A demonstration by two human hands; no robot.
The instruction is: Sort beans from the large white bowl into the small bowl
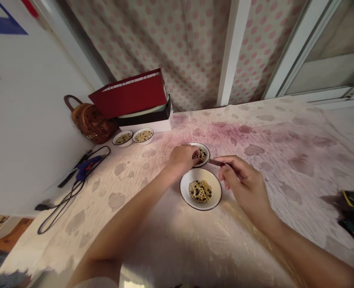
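While the left hand (181, 159) reaches into a small white bowl (207, 152) of beans, its grip curled closed over whatever it pinches, the right hand (245, 188) grips a slim dark tool (215, 162) above a larger dark-rimmed bowl (214, 188) holding a mound of yellow and black beans (200, 191) on the counter (285, 140).
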